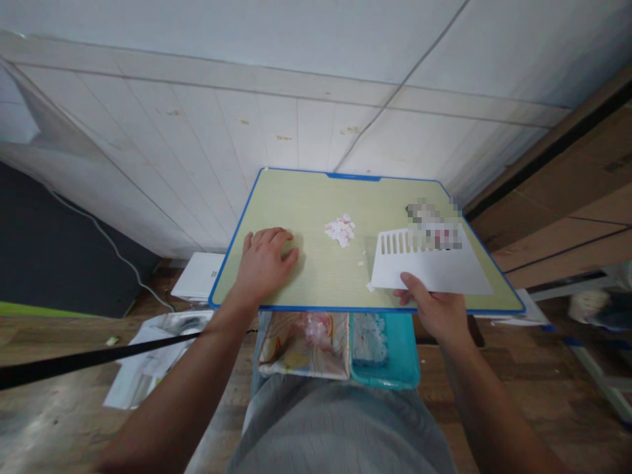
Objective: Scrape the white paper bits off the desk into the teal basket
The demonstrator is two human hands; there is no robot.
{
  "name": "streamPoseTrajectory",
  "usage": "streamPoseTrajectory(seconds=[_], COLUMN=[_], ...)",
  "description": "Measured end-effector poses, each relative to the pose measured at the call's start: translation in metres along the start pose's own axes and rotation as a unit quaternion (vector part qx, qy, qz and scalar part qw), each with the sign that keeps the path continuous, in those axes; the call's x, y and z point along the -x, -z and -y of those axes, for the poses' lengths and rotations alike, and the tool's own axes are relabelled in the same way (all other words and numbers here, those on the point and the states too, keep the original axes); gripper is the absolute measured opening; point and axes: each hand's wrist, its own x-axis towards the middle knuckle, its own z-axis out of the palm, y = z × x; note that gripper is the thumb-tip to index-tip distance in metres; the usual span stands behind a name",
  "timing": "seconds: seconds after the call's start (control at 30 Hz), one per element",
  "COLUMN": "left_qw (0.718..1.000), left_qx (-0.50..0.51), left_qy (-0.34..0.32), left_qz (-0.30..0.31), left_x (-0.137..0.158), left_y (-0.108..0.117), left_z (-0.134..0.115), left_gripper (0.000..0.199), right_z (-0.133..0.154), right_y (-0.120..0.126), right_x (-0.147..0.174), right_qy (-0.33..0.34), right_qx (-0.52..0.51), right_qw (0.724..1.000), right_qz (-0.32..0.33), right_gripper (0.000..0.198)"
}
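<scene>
My left hand (pixel 266 260) rests palm down on the left part of a pale green table (pixel 306 197) with a blue rim, its fingers apart and nothing in it. Between the thumb and fingers of my right hand (pixel 437 309) is the near edge of a white sheet (pixel 395 270) with a row of slots cut along its far side. The sheet lies over the table's right part. A small heap of white and pinkish pieces (pixel 340 230) sits at the table's middle, between my hands. A few loose pale bits lie beside the sheet.
Below the table's near edge are a patterned, fabric-like lined container (pixel 306 355) with clear plastic in it and a turquoise bin (pixel 412 365). A blurred-out item (pixel 424 214) lies at the back right. Cardboard boxes (pixel 557 191) stand on the right; a wall is behind.
</scene>
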Motion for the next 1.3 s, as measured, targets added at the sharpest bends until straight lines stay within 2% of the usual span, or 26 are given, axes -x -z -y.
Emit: streamPoseTrajectory(seconds=[0.1,0.27,0.57,0.63,0.8,0.9,1.07,1.3], left_qw=[1.000,1.000,1.000,1.000,1.000,1.000,1.000,1.000], left_qx=[0.000,0.000,0.001,0.002,0.010,0.007,0.002,0.000], left_qy=[0.001,-0.001,0.003,0.004,0.004,0.002,0.004,0.004], left_qz=[0.004,-0.009,-0.001,-0.001,0.000,0.004,0.005,-0.002], left_x=[0.000,0.000,0.000,0.000,0.000,0.000,0.000,0.000], left_y=[0.001,0.000,0.000,0.000,0.001,0.001,0.001,-0.001], left_z=[0.000,0.000,0.000,0.000,0.001,0.000,0.000,0.001], left_gripper=[0.034,0.034,0.036,0.034,0.034,0.035,0.035,0.033], right_z=[-0.003,-0.002,-0.007,-0.007,-0.011,-0.011,-0.005,0.007], right_y=[0.013,0.036,0.027,0.027,0.035,0.036,0.020,-0.027], right_x=[0.003,0.004,-0.003,0.000,0.006,0.007,0.001,-0.028], right_qy=[0.000,-0.002,0.020,0.014,0.023,0.022,0.010,0.045], right_qx=[0.002,-0.016,-0.010,-0.014,-0.006,-0.021,-0.019,-0.023], right_qw=[1.000,0.995,1.000,1.000,0.997,0.998,0.999,0.999], right_qz=[0.020,0.094,0.007,0.007,0.067,0.059,0.037,0.002], right_gripper=[0.047,0.039,0.039,0.041,0.048,0.046,0.044,0.044])
